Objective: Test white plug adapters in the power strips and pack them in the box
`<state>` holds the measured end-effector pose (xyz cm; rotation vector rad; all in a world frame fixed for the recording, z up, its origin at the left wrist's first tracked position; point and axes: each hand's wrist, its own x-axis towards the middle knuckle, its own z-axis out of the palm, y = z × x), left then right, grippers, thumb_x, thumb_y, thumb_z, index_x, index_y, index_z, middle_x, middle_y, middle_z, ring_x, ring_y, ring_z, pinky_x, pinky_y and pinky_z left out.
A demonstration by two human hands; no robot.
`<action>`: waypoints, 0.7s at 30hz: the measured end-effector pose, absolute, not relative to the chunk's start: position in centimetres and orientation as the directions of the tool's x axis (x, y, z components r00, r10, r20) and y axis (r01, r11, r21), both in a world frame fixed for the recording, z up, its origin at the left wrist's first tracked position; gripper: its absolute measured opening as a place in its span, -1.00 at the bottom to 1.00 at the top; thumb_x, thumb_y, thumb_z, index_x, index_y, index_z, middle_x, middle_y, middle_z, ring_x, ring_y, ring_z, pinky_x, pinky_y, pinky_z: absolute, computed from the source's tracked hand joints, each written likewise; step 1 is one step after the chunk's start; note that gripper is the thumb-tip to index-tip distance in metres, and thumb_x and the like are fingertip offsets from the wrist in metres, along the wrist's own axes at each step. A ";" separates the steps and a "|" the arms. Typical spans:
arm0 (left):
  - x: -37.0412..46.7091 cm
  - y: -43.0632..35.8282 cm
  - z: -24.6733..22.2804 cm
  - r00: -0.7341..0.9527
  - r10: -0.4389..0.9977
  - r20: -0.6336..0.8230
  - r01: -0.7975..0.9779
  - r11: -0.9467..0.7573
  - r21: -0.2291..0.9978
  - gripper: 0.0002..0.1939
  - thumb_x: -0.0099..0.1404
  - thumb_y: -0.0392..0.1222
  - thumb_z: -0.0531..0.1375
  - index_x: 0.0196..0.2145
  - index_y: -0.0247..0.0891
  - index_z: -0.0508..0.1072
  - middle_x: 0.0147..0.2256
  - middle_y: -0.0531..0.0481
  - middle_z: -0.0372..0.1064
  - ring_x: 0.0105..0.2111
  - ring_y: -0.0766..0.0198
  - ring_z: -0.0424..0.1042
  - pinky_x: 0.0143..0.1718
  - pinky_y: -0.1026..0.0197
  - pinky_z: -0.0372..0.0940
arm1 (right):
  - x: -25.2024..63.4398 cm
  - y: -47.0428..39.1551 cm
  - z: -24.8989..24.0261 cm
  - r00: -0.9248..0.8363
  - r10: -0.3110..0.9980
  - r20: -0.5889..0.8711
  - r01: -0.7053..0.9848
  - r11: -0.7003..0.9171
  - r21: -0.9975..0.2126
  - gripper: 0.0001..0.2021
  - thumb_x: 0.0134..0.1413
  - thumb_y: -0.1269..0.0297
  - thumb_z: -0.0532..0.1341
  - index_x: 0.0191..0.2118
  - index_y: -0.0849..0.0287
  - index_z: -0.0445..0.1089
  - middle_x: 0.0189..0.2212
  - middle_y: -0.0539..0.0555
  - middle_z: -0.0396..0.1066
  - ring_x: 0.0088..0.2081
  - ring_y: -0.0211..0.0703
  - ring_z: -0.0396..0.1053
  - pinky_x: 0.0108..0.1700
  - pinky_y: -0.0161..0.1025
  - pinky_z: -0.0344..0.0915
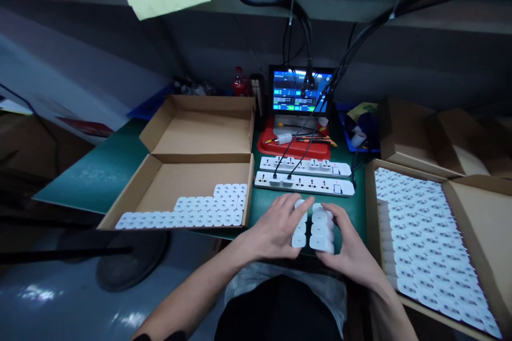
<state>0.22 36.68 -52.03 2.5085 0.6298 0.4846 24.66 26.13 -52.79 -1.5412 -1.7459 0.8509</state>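
As fingers (341, 217) spread, each grip (275, 226) (354, 252) holds adapters (319, 229).

A green bench top (96, 168), spread from left to right

On it lies an open cardboard box at the left (168, 181) and a second open box at the right (373, 213); between them run two white power strips, the far strip (306, 168) just beyond the near strip (306, 184). Farther back sits a red tray (264, 144), with a blue bin (352, 146) to its right, behind the strips
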 end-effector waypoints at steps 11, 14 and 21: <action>0.9 34.4 -57.1 0.867 0.404 0.292 0.365 -0.913 0.180 -0.36 0.44 -0.11 0.37 0.37 -0.30 0.33 0.44 -0.39 0.22 0.46 -0.29 0.14 0.42 -0.29 0.16 | 23.7 23.7 -56.7 -0.328 0.908 0.261 0.935 0.352 -0.050 -0.38 0.26 0.50 0.25 0.39 -0.08 0.37 0.47 0.27 0.22 0.46 0.37 0.17 0.33 0.35 0.37; -0.2 32.9 -57.9 0.872 0.273 0.406 0.260 -0.962 0.088 -0.65 0.51 -0.32 0.21 0.21 -0.31 0.48 0.13 -0.29 0.51 0.17 -0.06 0.42 0.19 -0.10 0.34 | 22.7 22.1 -55.7 -0.395 0.882 0.255 0.911 0.412 -0.013 -0.48 0.32 0.57 0.15 0.28 0.01 0.48 0.18 0.26 0.53 0.22 0.21 0.42 0.25 0.23 0.43; 1.4 34.1 -54.3 0.804 0.466 0.368 0.348 -0.872 0.345 -0.72 0.61 -0.11 0.15 0.13 -0.28 0.48 -0.18 -0.15 0.51 -0.19 0.05 0.45 -0.18 0.04 0.40 | 27.9 27.1 -50.3 -0.281 0.929 0.240 0.866 0.353 -0.354 -0.67 0.52 0.26 0.11 0.25 0.03 0.47 0.00 0.19 0.57 -0.04 0.03 0.56 -0.04 -0.06 0.56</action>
